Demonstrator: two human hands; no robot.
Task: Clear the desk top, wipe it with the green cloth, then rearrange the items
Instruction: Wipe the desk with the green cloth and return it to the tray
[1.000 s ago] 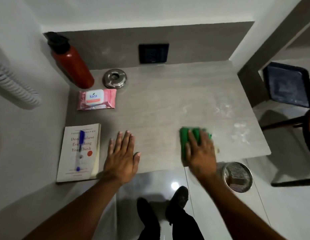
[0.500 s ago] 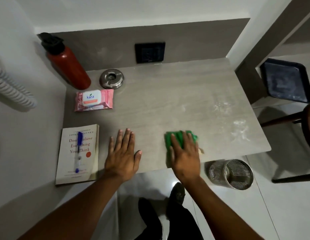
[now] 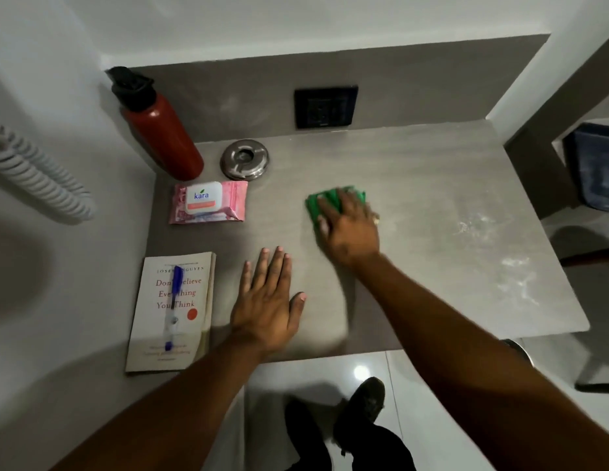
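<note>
Grey stone-look desk top (image 3: 415, 205), seen from above, with its items gathered along the left edge and the wiping step under way. Largest of these is the book (image 3: 191, 321) at the near left corner, a blue pen (image 3: 173, 304) lying along its cover; behind it stand a red bottle (image 3: 160, 130), a steel ashtray (image 3: 244, 160) just beside it, and a pink pack of wipes (image 3: 208, 202) in front of both. White dusty smears (image 3: 493, 246) remain on the right part of the surface, well apart from the cleaned centre.

Left hand (image 3: 267, 300) lies flat near the front edge, fingers spread and grasping nothing; it appears to serve as a brace. Right hand (image 3: 349, 226) presses palm-down on the green cloth (image 3: 322, 202), fingers extended across it rather than curled, so the cloth is pinned to the desk and not lifted. The cloth sits mid-desk, between the wipes and the smears, showing mostly beyond and to the left of the fingertips.

Key relation: the unwiped smears lie to the right of the cloth and slightly nearer the front edge, on the right hand's own side. A rightward sweep by that hand would likely reach them; the left hand is farther off and empty.
</note>
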